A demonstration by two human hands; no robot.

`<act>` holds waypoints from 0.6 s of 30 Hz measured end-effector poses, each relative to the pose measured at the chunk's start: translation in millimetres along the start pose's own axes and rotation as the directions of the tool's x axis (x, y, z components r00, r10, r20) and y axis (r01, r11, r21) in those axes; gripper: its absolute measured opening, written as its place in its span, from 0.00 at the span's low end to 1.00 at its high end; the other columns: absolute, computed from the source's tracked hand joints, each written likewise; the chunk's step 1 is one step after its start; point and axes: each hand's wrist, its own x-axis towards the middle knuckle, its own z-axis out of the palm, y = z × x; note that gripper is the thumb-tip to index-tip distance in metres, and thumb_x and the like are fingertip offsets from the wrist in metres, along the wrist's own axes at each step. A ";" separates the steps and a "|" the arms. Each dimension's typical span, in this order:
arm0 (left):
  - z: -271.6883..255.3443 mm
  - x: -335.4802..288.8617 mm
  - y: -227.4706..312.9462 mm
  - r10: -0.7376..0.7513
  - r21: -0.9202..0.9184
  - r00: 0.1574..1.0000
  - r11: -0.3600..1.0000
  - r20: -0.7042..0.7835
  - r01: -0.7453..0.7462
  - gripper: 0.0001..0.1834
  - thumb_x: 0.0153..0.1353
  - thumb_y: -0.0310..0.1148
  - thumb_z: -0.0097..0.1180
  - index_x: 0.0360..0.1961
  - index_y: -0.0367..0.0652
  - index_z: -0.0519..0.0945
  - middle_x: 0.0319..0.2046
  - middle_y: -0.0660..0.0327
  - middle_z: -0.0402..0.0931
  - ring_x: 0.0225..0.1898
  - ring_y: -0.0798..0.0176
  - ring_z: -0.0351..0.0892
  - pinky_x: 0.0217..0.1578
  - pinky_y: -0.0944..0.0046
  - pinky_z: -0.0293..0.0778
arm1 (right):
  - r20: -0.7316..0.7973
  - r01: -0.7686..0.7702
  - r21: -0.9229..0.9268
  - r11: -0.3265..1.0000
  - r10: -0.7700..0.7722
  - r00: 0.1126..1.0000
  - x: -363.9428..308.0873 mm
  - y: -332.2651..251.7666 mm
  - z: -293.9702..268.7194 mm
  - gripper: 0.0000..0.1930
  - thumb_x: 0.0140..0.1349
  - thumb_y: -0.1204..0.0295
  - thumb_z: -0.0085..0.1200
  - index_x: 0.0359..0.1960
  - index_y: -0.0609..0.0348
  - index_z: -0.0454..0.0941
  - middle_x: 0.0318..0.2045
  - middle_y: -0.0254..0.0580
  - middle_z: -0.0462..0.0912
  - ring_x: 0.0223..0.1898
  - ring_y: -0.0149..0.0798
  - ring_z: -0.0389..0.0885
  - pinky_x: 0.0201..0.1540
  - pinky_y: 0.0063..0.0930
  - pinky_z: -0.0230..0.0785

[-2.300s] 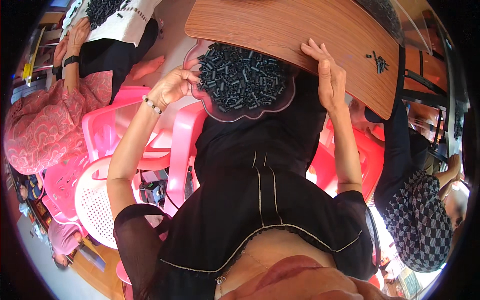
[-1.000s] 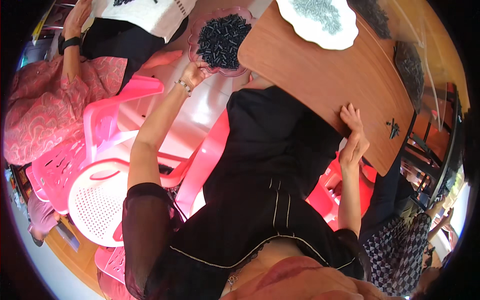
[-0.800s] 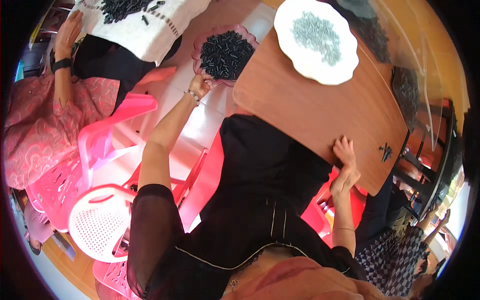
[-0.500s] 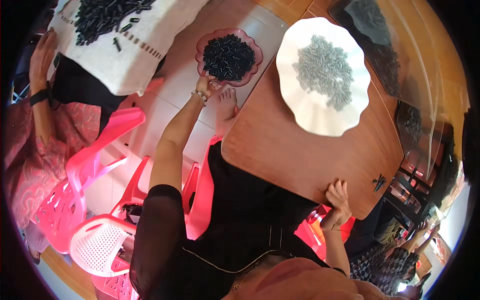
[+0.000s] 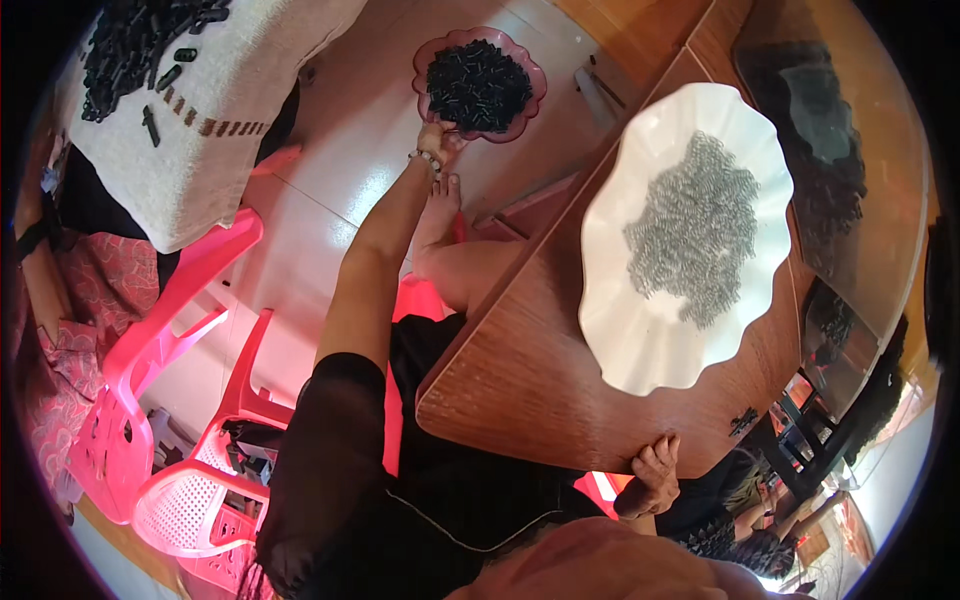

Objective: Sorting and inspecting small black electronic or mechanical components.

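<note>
My left hand [image 5: 440, 142], with a beaded bracelet at the wrist, reaches out and grips the near rim of a pink scalloped bowl [image 5: 538, 90]. Small black cylindrical pieces [image 5: 480, 85] fill the bowl, which is held over the floor. My right hand [image 5: 652, 478] rests at the near edge of a brown wooden table [image 5: 520, 400], fingers bent over the top and nothing seen in them. A white wavy-rimmed plate [image 5: 640, 365] on the table carries a heap of small metal springs [image 5: 695, 230]. Some thin black pieces [image 5: 743, 421] lie near the table's right corner.
At the left a person's arm [image 5: 45, 280] is beside a pale cloth [image 5: 215, 160] bearing more black cylindrical pieces [image 5: 120, 60]. Pink plastic chairs [image 5: 120, 440] stand below it. Clear plastic sheeting [image 5: 870, 230] covers dark heaps at the right. My bare foot [image 5: 437, 212] is below the bowl.
The view has shifted, so the table and plate appear lower and larger. My left arm and the bowl appear farther up and to the right. My right hand stays at the table edge.
</note>
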 end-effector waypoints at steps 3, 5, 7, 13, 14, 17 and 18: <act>19.3 10.4 -3.0 0.007 0.061 1.000 0.998 -0.016 -0.006 0.13 0.62 0.21 0.42 0.47 0.39 0.68 0.40 0.53 0.76 0.38 0.49 0.79 0.43 0.41 0.78 | -0.063 0.011 0.017 1.000 -0.010 0.998 1.4 7.8 2.6 0.30 0.73 0.55 0.29 0.28 0.61 0.82 0.38 0.47 0.85 0.55 0.50 0.77 0.65 0.61 0.53; 40.0 12.3 -3.6 0.020 0.157 0.999 0.987 0.036 -0.025 0.13 0.65 0.23 0.41 0.50 0.39 0.68 0.41 0.53 0.77 0.40 0.49 0.79 0.43 0.42 0.78 | -0.033 -0.020 -0.023 1.000 0.019 0.999 2.5 10.0 0.6 0.32 0.73 0.52 0.29 0.27 0.61 0.83 0.37 0.47 0.85 0.55 0.50 0.77 0.65 0.61 0.53; 68.7 11.5 -15.3 -0.078 0.297 0.992 0.954 0.103 0.045 0.15 0.72 0.33 0.34 0.55 0.41 0.67 0.48 0.52 0.76 0.47 0.48 0.79 0.44 0.44 0.78 | -0.101 -0.052 0.020 0.998 0.054 0.993 -1.3 12.0 2.0 0.32 0.72 0.52 0.30 0.28 0.61 0.84 0.36 0.47 0.85 0.54 0.50 0.78 0.65 0.61 0.53; 116.8 21.1 -51.6 -0.227 0.370 0.969 0.896 -0.094 0.246 0.19 0.74 0.36 0.28 0.58 0.41 0.65 0.58 0.50 0.68 0.52 0.47 0.77 0.49 0.44 0.77 | -0.173 -0.152 -0.019 0.988 0.147 0.974 -8.9 21.3 0.1 0.31 0.72 0.53 0.30 0.30 0.62 0.83 0.37 0.46 0.85 0.53 0.50 0.78 0.65 0.58 0.54; 102.2 28.9 -44.7 -0.212 0.297 0.975 0.929 -0.062 0.221 0.20 0.74 0.38 0.30 0.61 0.41 0.63 0.60 0.50 0.65 0.53 0.47 0.76 0.49 0.43 0.77 | -0.175 -0.145 -0.002 0.989 0.143 0.974 -3.7 18.0 0.0 0.31 0.72 0.53 0.30 0.30 0.62 0.83 0.37 0.46 0.85 0.53 0.50 0.78 0.65 0.58 0.54; 50.6 56.0 -22.1 -0.385 0.301 0.895 0.901 0.226 0.312 0.21 0.72 0.41 0.36 0.60 0.42 0.65 0.57 0.53 0.69 0.56 0.48 0.73 0.52 0.47 0.76 | -0.090 0.020 0.006 1.000 -0.019 0.996 13.9 16.0 -0.5 0.30 0.72 0.58 0.28 0.28 0.63 0.82 0.35 0.49 0.85 0.52 0.51 0.79 0.64 0.55 0.58; 54.8 56.4 -51.9 -0.330 0.332 0.913 0.911 0.238 0.243 0.20 0.72 0.41 0.35 0.58 0.42 0.67 0.56 0.53 0.71 0.56 0.49 0.73 0.53 0.49 0.75 | -0.086 0.011 -0.030 0.999 -0.014 0.996 13.1 19.8 -0.1 0.29 0.72 0.58 0.28 0.28 0.63 0.82 0.35 0.49 0.85 0.51 0.51 0.79 0.64 0.55 0.59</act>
